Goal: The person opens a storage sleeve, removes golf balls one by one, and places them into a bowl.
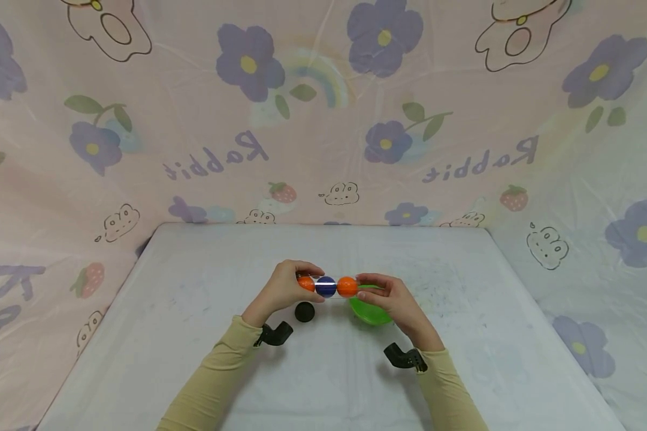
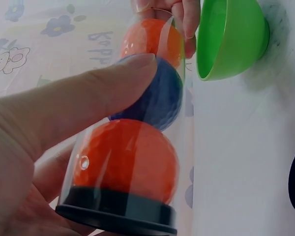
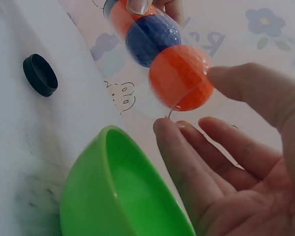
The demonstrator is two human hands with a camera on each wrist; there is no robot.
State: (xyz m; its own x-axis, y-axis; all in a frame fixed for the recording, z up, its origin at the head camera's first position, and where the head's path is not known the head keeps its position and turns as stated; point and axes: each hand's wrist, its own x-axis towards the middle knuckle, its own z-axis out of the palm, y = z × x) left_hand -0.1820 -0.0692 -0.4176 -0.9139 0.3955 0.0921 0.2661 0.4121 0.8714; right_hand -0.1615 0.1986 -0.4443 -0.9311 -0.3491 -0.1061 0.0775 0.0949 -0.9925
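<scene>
Both hands hold up a clear tube (image 2: 128, 162) of golf balls above the table. Inside sit a blue ball (image 1: 326, 287) between an orange ball (image 1: 347, 287) at the right end and another orange ball (image 2: 123, 152) at the left end. My left hand (image 1: 283, 288) grips the tube near its black end cap (image 2: 115, 210), thumb across the blue ball. At the uncapped end, the thumb and fingers of my right hand (image 1: 392, 298) pinch the tube's rim. A green bowl (image 3: 88, 191) stands below the right hand, partly hidden by it in the head view.
A loose black round cap (image 1: 304, 312) lies on the white table (image 1: 323, 371), below the left hand and left of the bowl. Patterned cloth (image 1: 323, 137) hangs behind the table and on both sides.
</scene>
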